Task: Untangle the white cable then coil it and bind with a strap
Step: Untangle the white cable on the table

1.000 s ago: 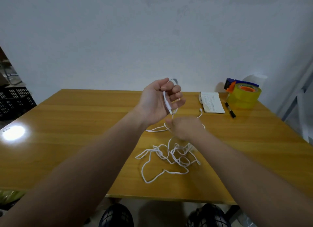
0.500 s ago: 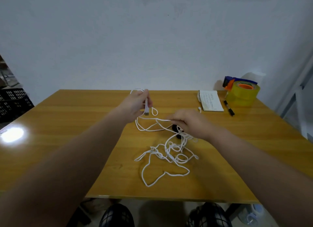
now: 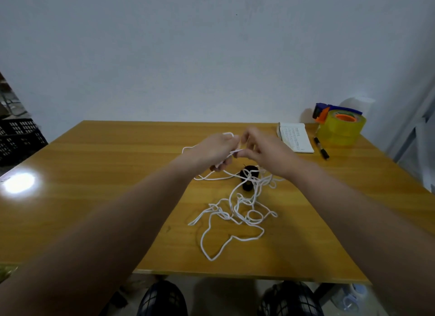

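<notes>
Our left hand (image 3: pixel 211 150) grips a raised stretch of the white cable (image 3: pixel 221 212) and our right hand (image 3: pixel 266 150) pinches it just beside: untangling, we judge, is barely begun. Next we must draw slack from the knotted heap on the table (image 3: pixel 106 174), where a black roll (image 3: pixel 247 187) underneath may snag. A notebook (image 3: pixel 295 138) and tape (image 3: pixel 341 129) stand well apart.

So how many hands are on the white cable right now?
2. The left hand holds a loop above mid-table; the right hand pinches the white cable just beside it. The rest lies tangled below.
</notes>
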`<state>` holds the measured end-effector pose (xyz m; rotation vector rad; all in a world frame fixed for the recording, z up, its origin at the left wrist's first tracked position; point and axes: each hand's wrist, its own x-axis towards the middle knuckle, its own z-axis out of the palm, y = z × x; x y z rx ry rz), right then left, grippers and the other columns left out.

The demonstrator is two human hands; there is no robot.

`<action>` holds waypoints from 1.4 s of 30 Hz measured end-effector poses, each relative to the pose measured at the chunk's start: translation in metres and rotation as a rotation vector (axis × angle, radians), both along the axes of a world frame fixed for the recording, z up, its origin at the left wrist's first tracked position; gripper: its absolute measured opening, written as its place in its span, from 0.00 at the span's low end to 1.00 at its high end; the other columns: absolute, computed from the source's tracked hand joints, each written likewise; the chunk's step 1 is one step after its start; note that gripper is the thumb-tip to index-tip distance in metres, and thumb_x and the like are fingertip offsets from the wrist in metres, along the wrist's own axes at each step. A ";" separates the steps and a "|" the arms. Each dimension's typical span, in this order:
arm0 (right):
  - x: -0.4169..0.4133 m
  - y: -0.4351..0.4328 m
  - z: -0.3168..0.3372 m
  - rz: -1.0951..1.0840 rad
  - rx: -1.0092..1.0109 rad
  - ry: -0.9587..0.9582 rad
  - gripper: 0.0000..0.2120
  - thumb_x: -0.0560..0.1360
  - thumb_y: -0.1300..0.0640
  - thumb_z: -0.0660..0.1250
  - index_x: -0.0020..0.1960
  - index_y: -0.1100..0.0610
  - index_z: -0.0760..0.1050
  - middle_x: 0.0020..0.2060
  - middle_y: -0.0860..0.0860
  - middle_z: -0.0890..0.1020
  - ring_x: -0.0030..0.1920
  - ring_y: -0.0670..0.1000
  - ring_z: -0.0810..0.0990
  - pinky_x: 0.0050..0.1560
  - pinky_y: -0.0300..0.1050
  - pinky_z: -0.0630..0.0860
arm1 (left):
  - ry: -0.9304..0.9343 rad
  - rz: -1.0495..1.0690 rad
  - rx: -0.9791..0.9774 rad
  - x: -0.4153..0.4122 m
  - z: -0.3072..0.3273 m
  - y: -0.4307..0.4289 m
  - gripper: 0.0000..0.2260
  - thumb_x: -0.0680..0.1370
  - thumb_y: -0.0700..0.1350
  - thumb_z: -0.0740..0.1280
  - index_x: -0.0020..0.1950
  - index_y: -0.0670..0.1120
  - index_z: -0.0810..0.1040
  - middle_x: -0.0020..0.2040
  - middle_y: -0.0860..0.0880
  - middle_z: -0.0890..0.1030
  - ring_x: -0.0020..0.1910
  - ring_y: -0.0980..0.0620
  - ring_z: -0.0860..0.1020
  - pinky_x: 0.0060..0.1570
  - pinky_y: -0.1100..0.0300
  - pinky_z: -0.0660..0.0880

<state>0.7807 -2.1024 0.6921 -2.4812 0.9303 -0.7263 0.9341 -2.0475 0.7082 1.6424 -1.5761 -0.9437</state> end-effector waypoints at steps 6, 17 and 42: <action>-0.002 0.008 0.000 0.243 0.336 -0.034 0.23 0.78 0.56 0.63 0.71 0.52 0.62 0.56 0.39 0.72 0.52 0.42 0.73 0.47 0.31 0.74 | 0.136 -0.066 0.133 -0.006 0.001 0.000 0.23 0.79 0.63 0.52 0.35 0.48 0.70 0.26 0.53 0.60 0.22 0.56 0.56 0.23 0.64 0.53; 0.003 0.014 -0.006 -0.016 0.451 -0.317 0.17 0.82 0.51 0.53 0.37 0.55 0.69 0.32 0.55 0.79 0.32 0.51 0.76 0.37 0.45 0.72 | 0.397 -0.025 0.079 0.014 -0.014 -0.008 0.20 0.81 0.58 0.54 0.37 0.45 0.69 0.23 0.54 0.60 0.20 0.56 0.59 0.22 0.65 0.63; -0.026 0.005 0.013 -0.282 0.054 0.002 0.17 0.66 0.37 0.71 0.35 0.50 0.74 0.29 0.46 0.73 0.33 0.48 0.73 0.34 0.49 0.71 | 0.204 0.620 -0.313 0.044 -0.027 -0.008 0.18 0.81 0.49 0.59 0.47 0.35 0.77 0.29 0.46 0.70 0.34 0.48 0.70 0.32 0.56 0.66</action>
